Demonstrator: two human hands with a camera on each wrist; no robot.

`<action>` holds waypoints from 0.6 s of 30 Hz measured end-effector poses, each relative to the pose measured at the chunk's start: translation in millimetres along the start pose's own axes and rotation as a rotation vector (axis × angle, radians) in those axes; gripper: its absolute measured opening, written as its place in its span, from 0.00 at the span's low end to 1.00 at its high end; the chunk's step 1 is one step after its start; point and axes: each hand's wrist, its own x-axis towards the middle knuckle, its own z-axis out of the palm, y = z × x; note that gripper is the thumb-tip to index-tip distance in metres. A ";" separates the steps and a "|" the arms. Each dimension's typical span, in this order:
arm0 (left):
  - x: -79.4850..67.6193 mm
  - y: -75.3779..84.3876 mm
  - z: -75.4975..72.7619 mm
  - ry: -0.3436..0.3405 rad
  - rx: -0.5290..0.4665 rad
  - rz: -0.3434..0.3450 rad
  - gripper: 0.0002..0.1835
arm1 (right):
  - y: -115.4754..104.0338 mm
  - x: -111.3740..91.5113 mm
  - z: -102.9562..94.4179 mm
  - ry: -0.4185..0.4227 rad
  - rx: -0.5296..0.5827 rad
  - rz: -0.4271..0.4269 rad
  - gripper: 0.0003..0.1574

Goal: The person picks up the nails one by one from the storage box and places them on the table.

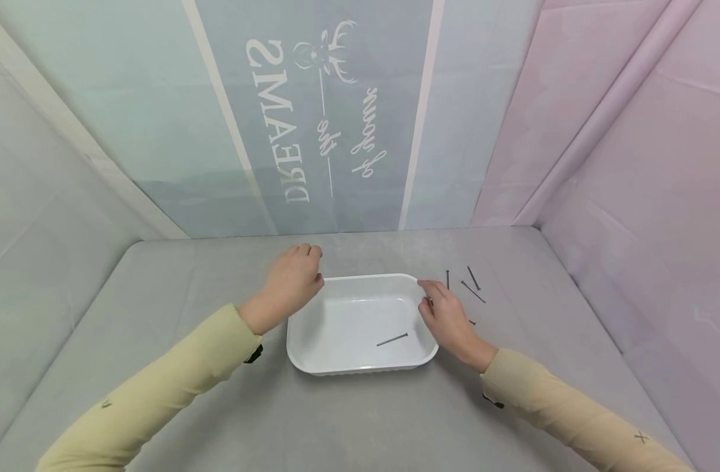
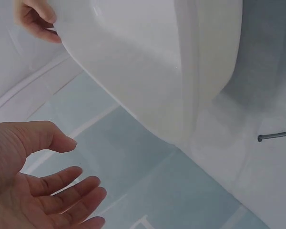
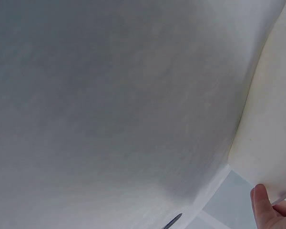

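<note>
A white rectangular tray [image 1: 348, 331] sits on the grey table, with one dark nail [image 1: 392, 339] lying inside it towards the right. My right hand [image 1: 451, 321] grips the tray's right rim; in the right wrist view, fingers [image 3: 260, 198] press against its outer wall. Over the far left corner of the tray hovers my left hand [image 1: 291, 282]. The left wrist view shows that hand with loosely bent, spread fingers [image 2: 74, 198] and nothing between them, apart from the tray.
Several loose nails [image 1: 473, 278] lie on the table [image 1: 360, 419] to the right of the tray, one partly hidden by my right hand. Another nail [image 2: 276, 136] shows outside the tray in the left wrist view. Fabric walls [image 1: 360, 210] enclose the table's back and sides.
</note>
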 end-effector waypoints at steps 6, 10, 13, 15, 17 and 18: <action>7.4 9.3 0.4 -0.001 0.029 0.038 0.10 | 1.8 1.8 -1.1 -0.006 -0.001 -0.002 0.22; 11.9 14.8 0.8 -0.023 0.033 0.048 0.12 | 3.0 3.1 -2.0 -0.006 0.007 -0.006 0.22; 15.0 18.8 0.7 -0.034 0.031 0.044 0.12 | 3.7 4.2 -3.0 -0.008 0.012 -0.009 0.22; 16.9 21.4 1.0 -0.039 0.032 0.045 0.12 | 4.0 4.8 -3.8 -0.011 0.015 -0.010 0.22; 18.8 24.4 0.8 -0.045 0.035 0.046 0.12 | 4.0 5.5 -4.9 -0.011 0.021 -0.010 0.22; 19.6 25.9 0.8 -0.051 0.036 0.049 0.12 | 4.1 5.7 -5.3 -0.012 0.023 -0.011 0.22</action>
